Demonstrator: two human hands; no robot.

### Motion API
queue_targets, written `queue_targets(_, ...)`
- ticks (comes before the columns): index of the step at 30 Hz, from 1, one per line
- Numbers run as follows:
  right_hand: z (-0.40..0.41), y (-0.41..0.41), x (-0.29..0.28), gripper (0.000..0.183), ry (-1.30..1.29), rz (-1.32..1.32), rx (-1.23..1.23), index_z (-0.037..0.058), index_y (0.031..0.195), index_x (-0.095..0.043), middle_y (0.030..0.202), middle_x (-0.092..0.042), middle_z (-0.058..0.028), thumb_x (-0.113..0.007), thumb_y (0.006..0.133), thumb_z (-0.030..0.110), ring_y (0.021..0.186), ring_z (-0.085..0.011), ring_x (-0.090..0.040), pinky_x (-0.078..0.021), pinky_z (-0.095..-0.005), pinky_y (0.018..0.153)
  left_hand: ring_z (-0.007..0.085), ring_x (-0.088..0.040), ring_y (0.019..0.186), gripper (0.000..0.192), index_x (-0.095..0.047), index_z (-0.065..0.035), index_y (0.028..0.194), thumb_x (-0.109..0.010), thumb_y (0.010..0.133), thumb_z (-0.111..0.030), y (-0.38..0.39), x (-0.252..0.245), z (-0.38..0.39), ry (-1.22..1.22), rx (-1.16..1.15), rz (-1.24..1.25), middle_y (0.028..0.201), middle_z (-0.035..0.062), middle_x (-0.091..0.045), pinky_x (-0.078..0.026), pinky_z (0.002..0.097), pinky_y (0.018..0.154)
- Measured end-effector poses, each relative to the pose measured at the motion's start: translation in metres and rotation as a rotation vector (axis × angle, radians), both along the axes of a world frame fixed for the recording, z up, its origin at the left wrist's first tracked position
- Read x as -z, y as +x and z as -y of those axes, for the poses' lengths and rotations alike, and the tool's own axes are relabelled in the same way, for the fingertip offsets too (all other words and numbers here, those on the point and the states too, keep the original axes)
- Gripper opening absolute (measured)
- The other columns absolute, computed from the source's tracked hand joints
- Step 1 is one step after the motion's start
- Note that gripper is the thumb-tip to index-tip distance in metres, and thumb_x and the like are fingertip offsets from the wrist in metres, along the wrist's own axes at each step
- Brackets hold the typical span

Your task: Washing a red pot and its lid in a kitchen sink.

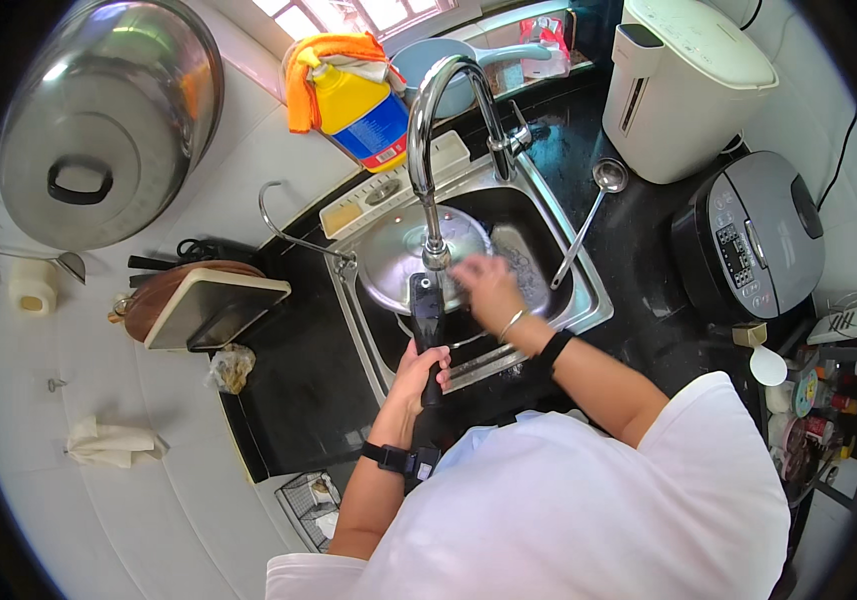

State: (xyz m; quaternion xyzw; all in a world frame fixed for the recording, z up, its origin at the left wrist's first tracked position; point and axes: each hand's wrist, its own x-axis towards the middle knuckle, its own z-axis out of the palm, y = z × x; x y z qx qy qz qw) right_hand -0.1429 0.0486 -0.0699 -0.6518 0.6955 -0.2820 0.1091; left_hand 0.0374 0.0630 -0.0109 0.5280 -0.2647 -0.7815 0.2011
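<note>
My left hand [428,367] grips a long black handle [428,304] that points up toward the faucet. Its upper end overlaps a round shiny metal pan [383,262] in the sink; where the two join is unclear. Directly over them is the spout of the chrome faucet [436,251]. Blurred by motion, my right hand [490,292] is just right of the spout, fingers apart, with nothing visible in it. A metal basin [541,300] with wet, bubbly contents lies partly behind this hand in the sink [593,304].
On the sink's right rim leans a steel ladle [586,225]. A rice cooker [755,225] and a white water dispenser [687,90] stand farther right. Behind are a yellow jug [353,101] and a blue saucepan [428,67]. Cutting boards [211,307] lean at left.
</note>
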Motion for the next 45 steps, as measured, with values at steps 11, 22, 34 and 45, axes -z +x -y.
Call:
queue_targets(11, 0.002, 0.045, 0.008, 0.045, -0.272, 0.323, -0.011, 0.0138, 0.115, -0.055, 0.108, -0.052, -0.0123, -0.057, 0.072, 0.001, 0.095, -0.0359, -0.048, -0.0433, -0.0427, 0.083, 0.0128, -0.046, 0.042, 0.027, -0.038, -0.0087, 0.095, -0.057, 0.076, -0.003, 0.002, -0.007, -0.002, -0.246, 0.010, 0.209, 0.063, 0.0042, -0.048, -0.039, 0.0266, 0.038)
queue_targets(22, 0.039, -0.082, 0.048, 0.043, -0.109, 0.605, 0.333, 0.0096, 0.115, -0.057, 0.107, -0.056, -0.0162, -0.063, 0.072, 0.007, 0.102, -0.0311, -0.052, -0.0398, -0.0353, 0.093, 0.0406, -0.058, 0.088, 0.045, -0.045, -0.0087, 0.114, -0.061, 0.072, -0.008, 0.072, -0.018, -0.013, -1.143, 0.247, 1.235, 0.108, 0.0197, -0.056, -0.048, 0.0432, 0.074)
queue_targets(34, 0.067, -0.061, 0.015, 0.039, -0.064, 0.574, -0.080, 0.0078, 0.111, -0.058, 0.107, -0.057, -0.0136, -0.063, 0.072, 0.008, 0.101, -0.0302, -0.054, -0.0434, -0.0351, 0.089, 0.0289, -0.060, 0.081, 0.063, -0.041, -0.0125, 0.124, -0.071, 0.068, -0.016, 0.057, -0.006, -0.020, -1.023, 0.478, 1.478, 0.095, 0.0105, -0.053, -0.050, 0.0379, 0.064)
queue_targets(45, 0.058, -0.017, 0.054, 0.037, 0.594, -0.148, -0.703, 0.0090, 0.105, -0.060, 0.104, -0.057, -0.0139, -0.062, 0.069, 0.019, 0.099, -0.0352, -0.051, -0.0451, -0.0402, 0.085, 0.0332, -0.062, 0.077, 0.060, -0.046, -0.0086, 0.119, -0.070, 0.071, -0.035, 0.036, 0.017, -0.021, -0.808, 0.651, 1.356, 0.099, 0.0151, -0.060, -0.050, 0.0411, 0.061)
